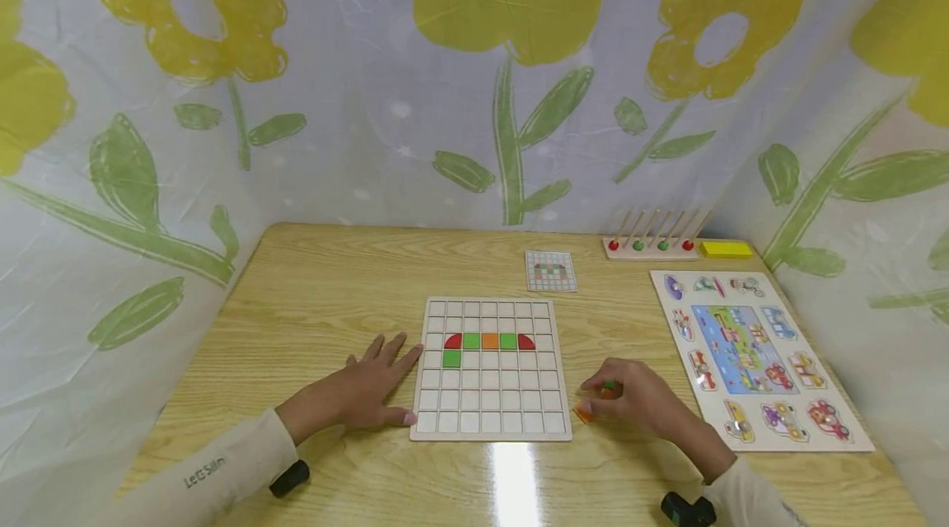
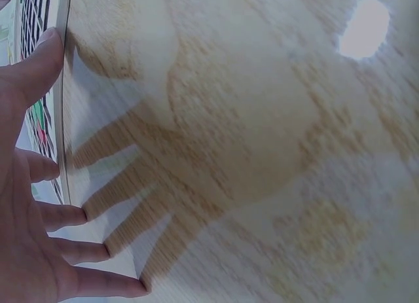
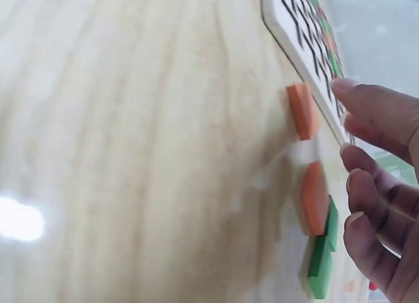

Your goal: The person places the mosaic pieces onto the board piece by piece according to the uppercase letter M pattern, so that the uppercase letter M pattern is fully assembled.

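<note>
A white grid board (image 1: pixel 489 421) lies on the table, with a short row of red, green and orange tiles and one green tile (image 1: pixel 451 358) below the row's left end. My left hand (image 1: pixel 371 387) is spread flat at the board's left side, its thumb and a finger at the edge. Beyond the board's right edge, my right hand (image 1: pixel 638 395) hovers over loose tiles with fingers loosely bent. In the right wrist view, two orange tiles (image 3: pixel 303 111) and green tiles (image 3: pixel 321 267) lie beside the fingertips (image 3: pixel 354 219); nothing shows between the fingers.
Behind the board lies a small pattern card (image 1: pixel 551 271). A wooden peg stand (image 1: pixel 649 249) and a yellow block (image 1: pixel 726 249) are at the back right. To the right is a vehicle puzzle board (image 1: pixel 678 329). Flowered curtains (image 1: pixel 356 99) hang around the table.
</note>
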Demonstrator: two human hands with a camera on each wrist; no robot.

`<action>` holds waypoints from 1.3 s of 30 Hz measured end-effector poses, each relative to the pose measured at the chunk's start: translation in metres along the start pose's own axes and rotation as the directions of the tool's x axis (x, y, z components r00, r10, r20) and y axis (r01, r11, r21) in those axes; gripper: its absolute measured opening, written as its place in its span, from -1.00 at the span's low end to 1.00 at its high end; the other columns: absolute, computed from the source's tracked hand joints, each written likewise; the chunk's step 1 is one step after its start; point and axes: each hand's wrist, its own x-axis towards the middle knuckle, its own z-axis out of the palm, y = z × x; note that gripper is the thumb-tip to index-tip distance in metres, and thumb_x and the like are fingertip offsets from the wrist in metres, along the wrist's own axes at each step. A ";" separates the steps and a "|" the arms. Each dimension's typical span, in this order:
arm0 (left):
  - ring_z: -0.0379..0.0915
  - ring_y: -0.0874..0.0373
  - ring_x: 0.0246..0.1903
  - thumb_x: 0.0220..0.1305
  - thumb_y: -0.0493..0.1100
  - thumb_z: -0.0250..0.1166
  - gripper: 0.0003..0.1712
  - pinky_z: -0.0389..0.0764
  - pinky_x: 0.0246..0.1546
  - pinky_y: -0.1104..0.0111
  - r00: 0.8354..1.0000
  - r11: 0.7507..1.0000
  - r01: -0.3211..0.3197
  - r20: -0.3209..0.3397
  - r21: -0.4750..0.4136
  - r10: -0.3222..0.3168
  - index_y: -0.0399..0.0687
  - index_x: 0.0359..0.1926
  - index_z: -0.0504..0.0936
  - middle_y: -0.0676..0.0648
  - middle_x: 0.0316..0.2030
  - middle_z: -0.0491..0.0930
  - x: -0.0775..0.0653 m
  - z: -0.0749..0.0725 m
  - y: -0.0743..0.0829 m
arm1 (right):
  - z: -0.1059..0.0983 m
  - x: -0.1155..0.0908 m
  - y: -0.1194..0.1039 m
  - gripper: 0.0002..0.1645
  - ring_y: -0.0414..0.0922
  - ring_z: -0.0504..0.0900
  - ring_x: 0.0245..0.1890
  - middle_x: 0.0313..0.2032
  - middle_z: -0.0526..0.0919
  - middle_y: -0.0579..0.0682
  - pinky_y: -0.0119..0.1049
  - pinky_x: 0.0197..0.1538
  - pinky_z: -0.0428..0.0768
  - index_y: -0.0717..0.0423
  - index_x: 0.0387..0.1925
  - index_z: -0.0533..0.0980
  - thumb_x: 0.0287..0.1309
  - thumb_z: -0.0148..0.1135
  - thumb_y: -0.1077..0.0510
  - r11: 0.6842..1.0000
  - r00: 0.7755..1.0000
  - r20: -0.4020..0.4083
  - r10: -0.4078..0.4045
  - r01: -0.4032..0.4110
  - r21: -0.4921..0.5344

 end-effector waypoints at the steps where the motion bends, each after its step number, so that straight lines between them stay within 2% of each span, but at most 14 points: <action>1: -0.27 -0.51 0.50 0.26 0.40 0.26 0.14 0.09 0.15 -0.55 1.000 1.000 0.000 0.000 -0.001 0.000 -0.01 0.61 -0.05 -0.36 0.57 -0.17 0.000 0.000 0.000 | 0.002 -0.001 0.000 -0.66 -0.36 0.41 -0.47 -0.31 0.70 -0.22 -0.42 -0.41 0.43 0.00 -0.15 0.76 0.13 0.47 -0.11 1.000 1.000 -0.002 0.003 -0.003 -0.006; 15: -0.27 -0.50 0.50 0.26 0.41 0.25 0.15 0.09 0.16 -0.55 1.000 1.000 0.003 -0.002 0.005 -0.003 -0.02 0.61 -0.06 -0.36 0.57 -0.18 0.000 -0.001 -0.002 | 0.011 -0.005 -0.001 -0.64 -0.40 0.35 -0.48 -0.35 0.63 -0.31 -0.44 -0.41 0.37 -0.07 -0.13 0.76 0.03 0.54 -0.08 0.989 0.999 0.000 0.037 -0.037 -0.145; 27: -0.27 -0.50 0.50 0.26 0.40 0.25 0.14 0.10 0.16 -0.54 1.000 1.000 -0.003 -0.007 0.000 0.003 0.00 0.62 -0.06 -0.36 0.57 -0.18 0.001 0.000 -0.003 | 0.007 -0.003 -0.002 -0.63 -0.41 0.36 -0.45 -0.32 0.65 -0.23 -0.43 -0.41 0.37 0.01 -0.09 0.75 0.08 0.51 -0.04 0.997 0.998 0.056 0.001 0.003 -0.074; 39: -0.26 -0.49 0.50 0.25 0.41 0.25 0.16 0.11 0.17 -0.53 1.000 1.000 0.007 -0.001 0.010 -0.007 0.00 0.62 -0.06 -0.35 0.57 -0.18 0.001 0.002 -0.002 | 0.007 -0.004 -0.002 -0.69 -0.38 0.41 -0.42 -0.26 0.62 -0.16 -0.43 -0.37 0.44 0.03 -0.07 0.70 0.14 0.48 0.08 0.999 0.997 0.067 -0.041 0.043 -0.026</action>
